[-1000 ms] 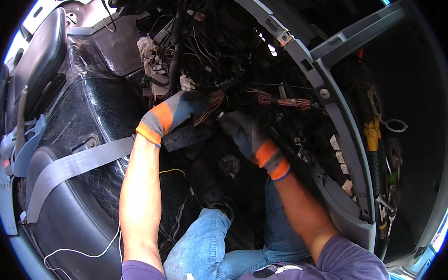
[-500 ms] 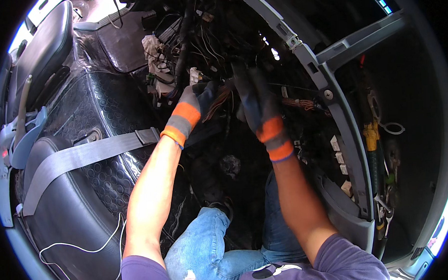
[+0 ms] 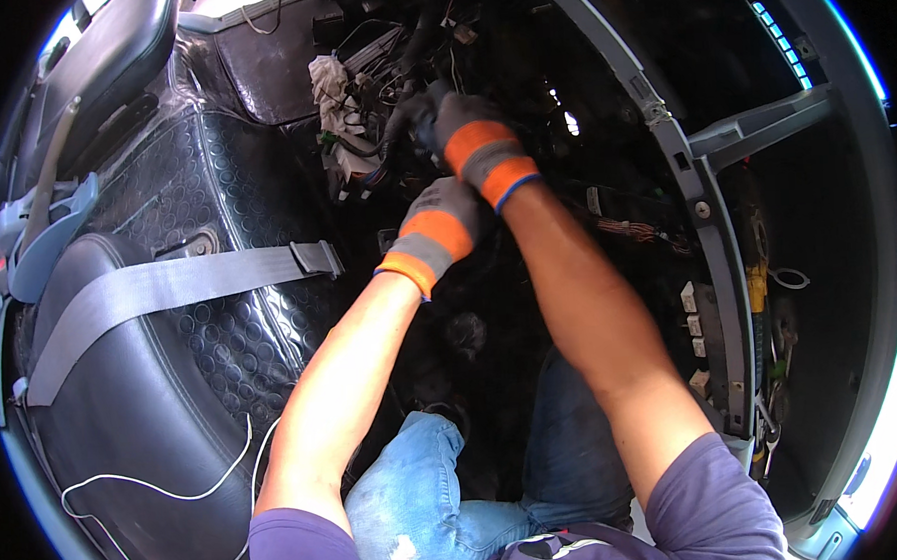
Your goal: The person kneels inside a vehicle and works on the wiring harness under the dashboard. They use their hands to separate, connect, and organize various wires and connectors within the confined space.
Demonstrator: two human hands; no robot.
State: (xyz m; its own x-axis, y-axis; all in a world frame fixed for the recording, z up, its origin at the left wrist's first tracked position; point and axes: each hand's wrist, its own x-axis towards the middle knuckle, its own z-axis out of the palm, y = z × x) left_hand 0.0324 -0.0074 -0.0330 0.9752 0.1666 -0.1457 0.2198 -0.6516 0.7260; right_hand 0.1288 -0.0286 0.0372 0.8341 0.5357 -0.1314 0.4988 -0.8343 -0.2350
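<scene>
Both my hands wear grey work gloves with orange-banded cuffs, and both are inside the opened dashboard. My left hand (image 3: 444, 220) is curled in a closed grip low in the dark cavity. Its fingertips and whatever they hold are hidden. Farther forward, my right hand (image 3: 472, 129) reaches across above the left one to the hanging wiring (image 3: 400, 92). Its fingers are dark and blurred beside a thick black harness, so their grip is unclear. White connectors and crumpled pale wrapping (image 3: 332, 90) hang just left of it.
A bare grey dashboard frame (image 3: 701, 209) curves along the right, with an orange-brown wire bundle (image 3: 637, 230) near it. Tools (image 3: 759, 291) lie beyond the frame. At left are a black seat (image 3: 121, 334), a grey seat belt (image 3: 168, 284) and a white cable (image 3: 168, 499).
My right hand has swung left and forward, crossing above my left hand. The left hand has shifted right and slightly down; the wire bundle beside it is now hidden. The view has shifted a little.
</scene>
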